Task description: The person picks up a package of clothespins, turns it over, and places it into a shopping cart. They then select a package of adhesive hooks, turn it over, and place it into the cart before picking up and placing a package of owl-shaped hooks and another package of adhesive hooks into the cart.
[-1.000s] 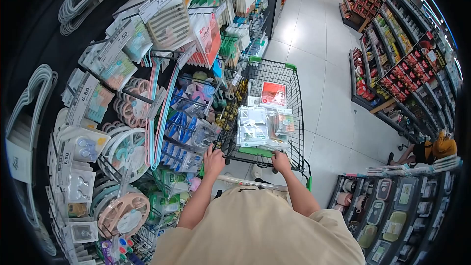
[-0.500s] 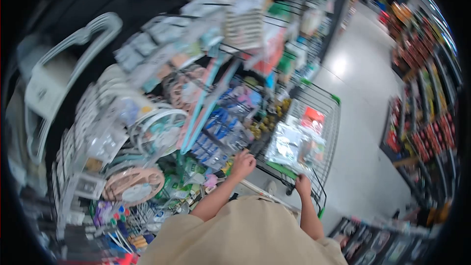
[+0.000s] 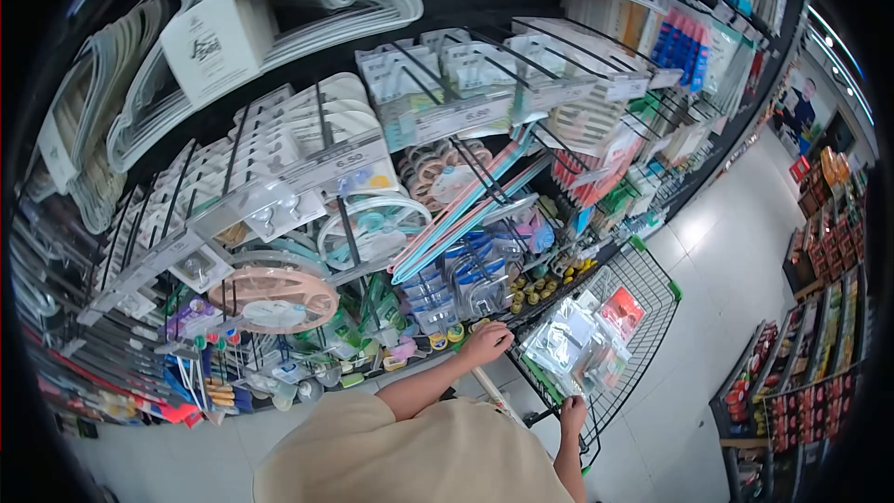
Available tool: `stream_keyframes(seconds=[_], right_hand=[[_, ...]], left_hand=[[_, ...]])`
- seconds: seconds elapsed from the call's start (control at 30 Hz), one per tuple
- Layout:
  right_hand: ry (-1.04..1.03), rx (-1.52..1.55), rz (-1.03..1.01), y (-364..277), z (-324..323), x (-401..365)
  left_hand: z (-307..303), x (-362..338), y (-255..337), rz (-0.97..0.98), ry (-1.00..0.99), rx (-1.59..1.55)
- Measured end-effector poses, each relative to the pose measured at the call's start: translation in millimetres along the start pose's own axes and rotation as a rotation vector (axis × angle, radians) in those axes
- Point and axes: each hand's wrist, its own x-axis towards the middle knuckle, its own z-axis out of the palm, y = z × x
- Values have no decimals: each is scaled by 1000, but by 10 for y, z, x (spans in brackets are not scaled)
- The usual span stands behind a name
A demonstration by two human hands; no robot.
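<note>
My left hand (image 3: 487,342) is held out between the shelf and the shopping cart, back upward, its fingers loosely bent and apart with nothing seen in them. My right hand (image 3: 573,412) is closed at the near side of the wire shopping cart (image 3: 659,331); whatever its fingers grip is hidden. Just above it in the cart lies a pile of clear and silvery plastic packets (image 3: 565,339), beside a red packet (image 3: 622,310). A pale bar (image 3: 494,391) passes below my left hand, partly covered by my arm and shirt.
Store shelving to the left carries white hangers (image 3: 270,37), pink round racks (image 3: 275,299), blue-and-clear packs (image 3: 430,300) and price strips (image 3: 349,160). Tiled floor (image 3: 722,265) runs beyond the cart. Shelves with red packages (image 3: 812,410) stand at right. A person (image 3: 799,104) is far off.
The view has shifted and sharpened, with more upper shelf hangers showing. Both hands and the cart now sit lower and slightly right in view. The packets remain in the cart.
</note>
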Motion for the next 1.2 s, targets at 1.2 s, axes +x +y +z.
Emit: stream_keyframes(seconds=[1.2], right_hand=[[-213, 132, 8, -127, 303, 158]], left_hand=[[-82, -258, 134, -83, -484, 281]])
